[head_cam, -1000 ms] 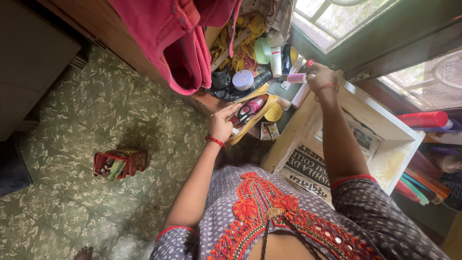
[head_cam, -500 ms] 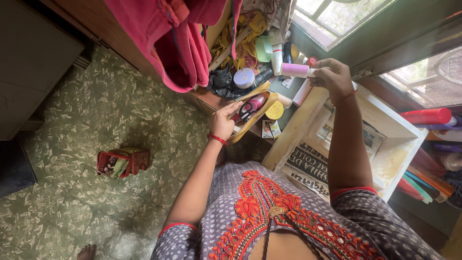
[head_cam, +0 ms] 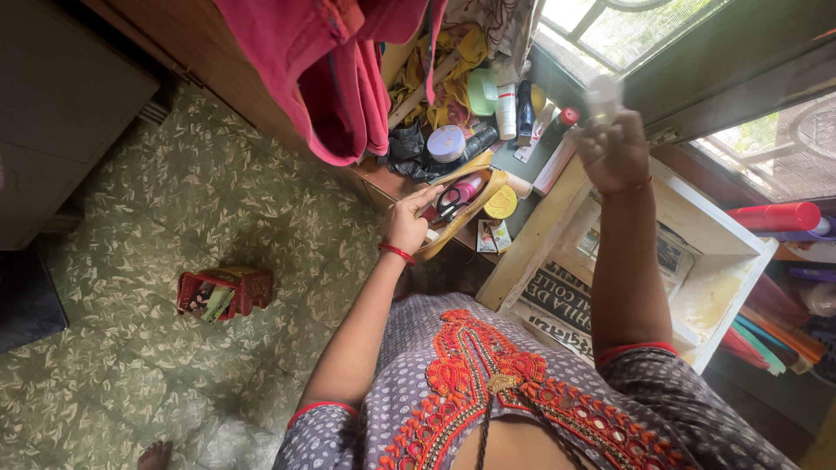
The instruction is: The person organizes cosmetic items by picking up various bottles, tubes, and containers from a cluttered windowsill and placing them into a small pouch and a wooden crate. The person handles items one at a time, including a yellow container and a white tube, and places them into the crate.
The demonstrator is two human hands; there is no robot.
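Yellow fabric pouch (head_cam: 475,202) at twelve o'clock; green leaf-patterned floor (head_cam: 174,261); red box (head_cam: 222,292) at nine o'clock; grey dotted tunic (head_cam: 488,409), orange embroidery.

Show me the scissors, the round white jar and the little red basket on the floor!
Scissors (head_cam: 449,201): head view, on the red handle loops, inside the yellow pouch.
Round white jar (head_cam: 446,144): head view, on its pale lid.
Red basket (head_cam: 248,291): head view, on its side wall.

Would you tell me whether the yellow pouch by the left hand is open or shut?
Open: the yellow pouch gapes, showing scissors inside, its edge held by the left hand.
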